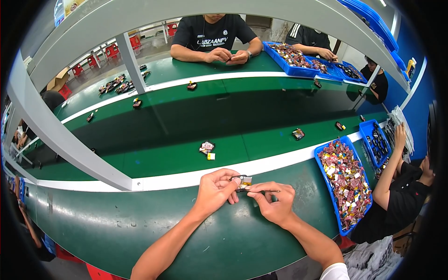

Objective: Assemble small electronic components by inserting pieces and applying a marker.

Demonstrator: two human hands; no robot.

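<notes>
A green desk (116, 219) lies below both hands, a green conveyor belt (261, 147) beyond; at right a large blue tray (328, 190) is heaped with small red, white and yellow parts (345, 182); a smaller blue tray (367, 145) holds black pieces (377, 143); the right hand's (275, 205) fingers grip a thin dark tool (268, 191); the left hand's (217, 189) fingers pinch a small black casing with a silvery block (246, 179), just above the desk; a loose pinch could drop it, and hard prying might dent the block.
</notes>
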